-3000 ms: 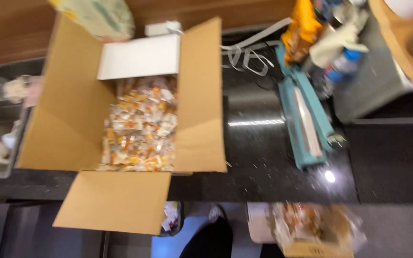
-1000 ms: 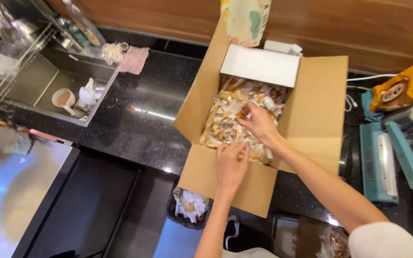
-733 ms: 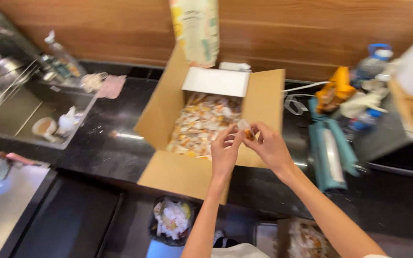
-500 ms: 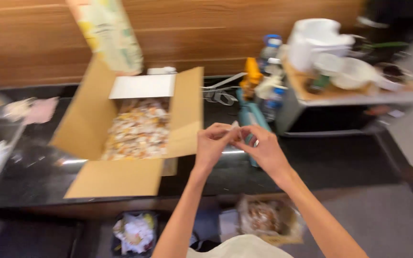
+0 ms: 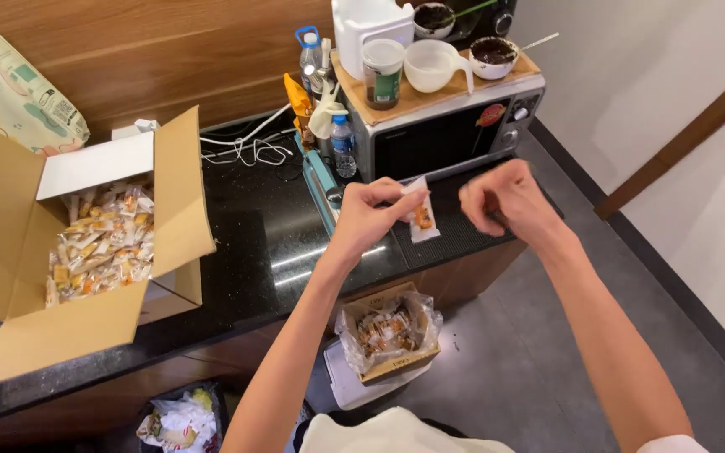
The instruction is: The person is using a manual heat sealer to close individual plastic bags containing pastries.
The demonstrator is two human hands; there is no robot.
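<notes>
- Hands have parted since half a second ago: left hand (image 5: 371,210) alone pinches the clear snack packet (image 5: 420,214); right hand (image 5: 505,197) is loosely curled, empty.
- Packet hangs upright above the counter edge, long axis vertical, right of the cardboard box (image 5: 169,193).

Against the wood-panelled wall (image 5: 169,59), a printed sack (image 5: 10,92), leaning. On the black counter (image 5: 253,252), white cables (image 5: 249,151) coiled beside a teal sealing machine (image 5: 322,186). Next to that, a small water bottle (image 5: 343,144), with a taller blue-capped bottle (image 5: 310,54) behind. At the counter's right end, a microwave (image 5: 438,134) carrying a wooden board (image 5: 430,88); on the board a white jug (image 5: 371,29), a lidded jar (image 5: 383,74), a white cup (image 5: 435,65) and a bowl of something dark (image 5: 494,52), possibly grounds. Below the counter edge, a bag-lined box (image 5: 389,335) and a bin of crumpled waste (image 5: 179,419).
</notes>
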